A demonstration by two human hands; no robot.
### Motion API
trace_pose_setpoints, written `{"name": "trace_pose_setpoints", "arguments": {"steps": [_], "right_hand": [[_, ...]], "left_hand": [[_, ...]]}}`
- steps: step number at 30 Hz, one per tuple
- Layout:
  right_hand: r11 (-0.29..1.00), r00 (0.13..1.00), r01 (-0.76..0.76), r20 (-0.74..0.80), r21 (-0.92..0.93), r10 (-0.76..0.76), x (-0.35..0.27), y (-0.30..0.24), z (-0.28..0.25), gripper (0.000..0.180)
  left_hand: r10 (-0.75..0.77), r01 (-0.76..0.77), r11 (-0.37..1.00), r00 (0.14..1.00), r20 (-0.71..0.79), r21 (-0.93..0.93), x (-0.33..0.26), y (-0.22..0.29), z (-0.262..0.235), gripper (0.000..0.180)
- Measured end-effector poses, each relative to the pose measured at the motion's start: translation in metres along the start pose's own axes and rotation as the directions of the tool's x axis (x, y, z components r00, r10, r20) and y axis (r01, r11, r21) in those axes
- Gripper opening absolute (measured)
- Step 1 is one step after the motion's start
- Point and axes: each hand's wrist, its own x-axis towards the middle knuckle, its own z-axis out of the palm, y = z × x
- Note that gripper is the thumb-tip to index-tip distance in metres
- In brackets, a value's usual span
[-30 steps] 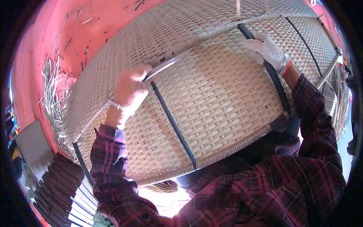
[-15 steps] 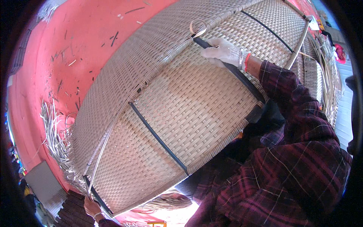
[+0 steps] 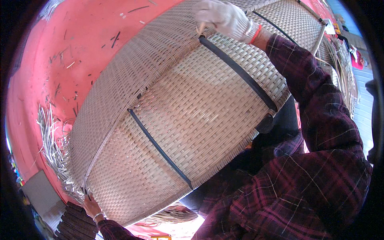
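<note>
A large woven wicker piece (image 3: 180, 104) tilts across my lap, with dark bars crossing its near face. My right hand (image 3: 226, 20), in a white knitted glove with a red cuff, is above the long wrapped rim. Its fingers are closed at the end of the longest dark bar (image 3: 240, 74), where a pale weaving strand (image 3: 200, 29) shows under them. At the lower left corner, my left hand (image 3: 92, 206) is closed on another pale strand (image 3: 102, 146) that runs along the rim. The glove covers most of the right-hand strand.
Loose pale strands (image 3: 52, 148) lie in a heap on the red floor (image 3: 88, 52), among dark scraps. More strands (image 3: 346, 76) hang at the far right beside another woven piece. A grey board (image 3: 42, 190) is at the lower left, and a strand bundle (image 3: 172, 215) lies below the near edge.
My right hand has left the long dark bar and moved up to the strand loop at the rim. My left hand has shifted slightly up and left; its strand now lies closer to the rim.
</note>
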Motion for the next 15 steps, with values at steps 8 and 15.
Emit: {"name": "trace_pose_setpoints", "arguments": {"steps": [8,15], "right_hand": [[0.911,0.905,-0.277,0.400,0.306,0.141,0.037,-0.037,-0.029,0.017],[0.852,0.645,-0.447,0.758,0.273,0.096,0.028,-0.042,-0.046,0.033]], "left_hand": [[-0.052,0.057,0.997,0.994,0.101,-0.044,-0.018,-0.019,0.004,0.033],[0.092,-0.093,0.996,0.995,-0.026,-0.017,-0.023,-0.074,0.038,0.033]]}}
